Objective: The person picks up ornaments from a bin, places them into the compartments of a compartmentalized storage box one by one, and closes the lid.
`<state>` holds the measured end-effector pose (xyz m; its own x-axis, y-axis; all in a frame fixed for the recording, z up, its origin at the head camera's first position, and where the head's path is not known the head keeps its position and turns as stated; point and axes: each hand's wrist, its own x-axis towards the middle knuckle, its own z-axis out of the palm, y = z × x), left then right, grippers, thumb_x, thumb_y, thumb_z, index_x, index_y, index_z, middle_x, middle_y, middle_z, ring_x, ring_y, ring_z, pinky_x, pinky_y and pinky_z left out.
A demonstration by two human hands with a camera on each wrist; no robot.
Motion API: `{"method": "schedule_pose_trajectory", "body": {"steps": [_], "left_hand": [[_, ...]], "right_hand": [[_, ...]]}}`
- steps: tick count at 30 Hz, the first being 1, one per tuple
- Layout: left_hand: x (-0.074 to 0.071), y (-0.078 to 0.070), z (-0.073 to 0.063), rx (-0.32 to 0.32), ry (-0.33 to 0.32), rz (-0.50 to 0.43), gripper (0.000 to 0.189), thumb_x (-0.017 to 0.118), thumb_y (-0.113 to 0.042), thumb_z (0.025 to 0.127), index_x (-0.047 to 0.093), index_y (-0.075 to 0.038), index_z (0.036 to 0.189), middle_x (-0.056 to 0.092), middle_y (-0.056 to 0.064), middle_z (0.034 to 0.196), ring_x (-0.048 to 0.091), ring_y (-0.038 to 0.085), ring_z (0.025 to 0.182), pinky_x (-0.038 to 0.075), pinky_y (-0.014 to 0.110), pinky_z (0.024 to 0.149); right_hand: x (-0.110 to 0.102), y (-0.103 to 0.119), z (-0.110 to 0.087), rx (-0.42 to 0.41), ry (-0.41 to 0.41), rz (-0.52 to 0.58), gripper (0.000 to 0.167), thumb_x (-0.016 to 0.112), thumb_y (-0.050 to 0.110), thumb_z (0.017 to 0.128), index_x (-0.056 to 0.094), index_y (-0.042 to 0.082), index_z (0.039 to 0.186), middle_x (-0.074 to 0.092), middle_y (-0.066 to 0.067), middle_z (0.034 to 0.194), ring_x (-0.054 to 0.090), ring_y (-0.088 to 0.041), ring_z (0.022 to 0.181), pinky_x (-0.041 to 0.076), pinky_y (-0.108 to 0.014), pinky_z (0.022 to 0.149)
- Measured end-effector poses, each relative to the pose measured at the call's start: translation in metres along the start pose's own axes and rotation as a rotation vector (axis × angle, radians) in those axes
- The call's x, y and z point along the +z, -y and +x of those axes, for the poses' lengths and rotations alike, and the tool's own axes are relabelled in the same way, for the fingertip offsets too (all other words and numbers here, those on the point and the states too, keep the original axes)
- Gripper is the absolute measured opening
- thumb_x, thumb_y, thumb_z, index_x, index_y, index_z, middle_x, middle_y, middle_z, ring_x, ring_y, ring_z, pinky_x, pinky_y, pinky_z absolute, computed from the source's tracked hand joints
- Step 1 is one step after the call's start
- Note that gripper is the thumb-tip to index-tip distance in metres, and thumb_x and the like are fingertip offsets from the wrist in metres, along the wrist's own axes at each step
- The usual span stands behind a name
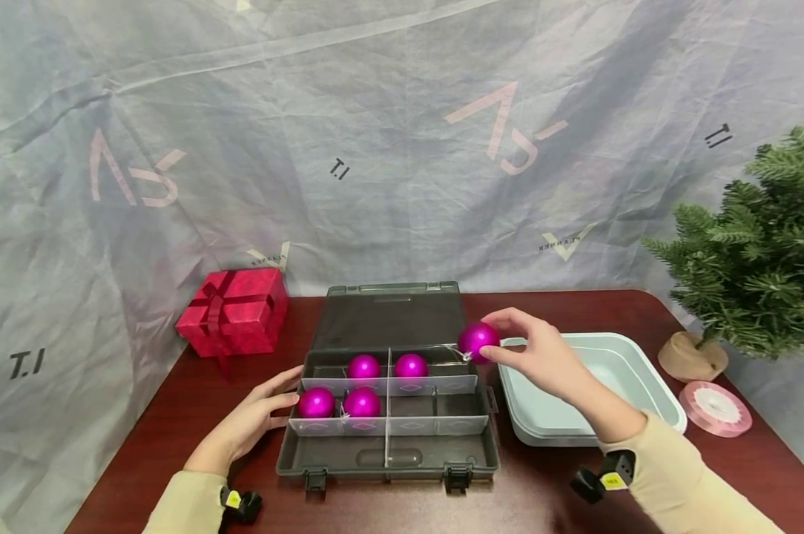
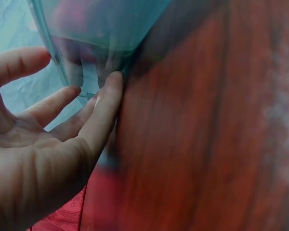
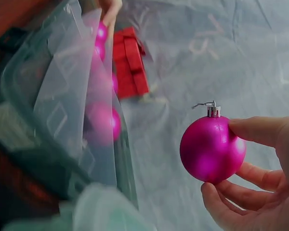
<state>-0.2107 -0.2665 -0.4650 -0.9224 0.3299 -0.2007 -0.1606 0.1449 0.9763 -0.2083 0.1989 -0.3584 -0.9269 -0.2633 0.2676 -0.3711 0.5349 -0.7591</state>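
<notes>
My right hand point(image 1: 542, 352) pinches a shiny magenta Christmas ball point(image 1: 478, 341) with a silver cap, held in the air beside the back right corner of a dark clear divider box point(image 1: 435, 469). In the right wrist view the thumb and fingertips press on the ball point(image 3: 212, 149). The box lies with its lid point(image 1: 389, 319) folded back. One ball point(image 1: 364, 367) is in the back left compartment and one point(image 1: 412, 366) in the back right; two balls point(image 1: 316, 404) share the middle left one. My left hand point(image 1: 251, 419) touches the box's left side with fairly straight fingers point(image 2: 103, 113).
A pale blue tray point(image 1: 649, 371) stands right of the box, under my right forearm. Further right are a small artificial fir tree point(image 1: 762, 252) on a wooden base point(image 1: 692, 357) and a pink ribbon roll point(image 1: 716, 408). A red gift box point(image 1: 235, 311) sits at the back left.
</notes>
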Motion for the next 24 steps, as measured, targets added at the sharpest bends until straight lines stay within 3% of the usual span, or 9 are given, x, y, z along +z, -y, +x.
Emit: {"method": "schedule_pose_trajectory", "body": {"steps": [4, 11, 19, 24], "left_hand": [[0.001, 0.000, 0.001, 0.006, 0.003, -0.008, 0.069, 0.056, -0.018, 0.102, 0.023, -0.006, 0.162, 0.019, 0.025, 0.164, 0.027, 0.041, 0.144, 0.040, 0.059, 0.107], [0.001, -0.002, 0.002, 0.003, -0.004, -0.011, 0.068, 0.055, -0.017, 0.102, 0.024, -0.006, 0.162, 0.021, 0.025, 0.163, 0.031, 0.039, 0.142, 0.041, 0.058, 0.107], [0.000, -0.002, 0.001, 0.008, -0.002, -0.011, 0.068, 0.055, -0.017, 0.102, 0.024, -0.006, 0.162, 0.022, 0.025, 0.163, 0.034, 0.037, 0.140, 0.041, 0.057, 0.107], [-0.001, -0.001, 0.000, 0.008, -0.004, -0.011, 0.068, 0.056, -0.017, 0.102, 0.024, -0.006, 0.162, 0.022, 0.025, 0.163, 0.033, 0.037, 0.140, 0.041, 0.057, 0.106]], "right_hand": [[0.018, 0.008, 0.005, -0.014, 0.042, 0.035, 0.038, 0.084, 0.018, 0.086, 0.068, 0.010, 0.119, 0.072, -0.002, 0.106, 0.067, -0.020, 0.098, 0.057, -0.032, 0.075], [0.052, 0.014, 0.007, -0.018, 0.097, 0.039, 0.037, 0.085, 0.018, 0.085, 0.068, 0.010, 0.116, 0.072, -0.002, 0.107, 0.068, -0.020, 0.100, 0.055, -0.038, 0.080], [0.082, 0.006, 0.005, -0.015, 0.126, 0.043, 0.036, 0.085, 0.022, 0.084, 0.068, 0.009, 0.113, 0.071, -0.002, 0.107, 0.068, -0.023, 0.100, 0.055, -0.045, 0.086], [0.094, 0.001, 0.001, 0.015, 0.138, 0.055, 0.037, 0.087, 0.022, 0.082, 0.068, 0.008, 0.110, 0.069, -0.002, 0.101, 0.068, -0.020, 0.091, 0.056, -0.042, 0.083]]}}
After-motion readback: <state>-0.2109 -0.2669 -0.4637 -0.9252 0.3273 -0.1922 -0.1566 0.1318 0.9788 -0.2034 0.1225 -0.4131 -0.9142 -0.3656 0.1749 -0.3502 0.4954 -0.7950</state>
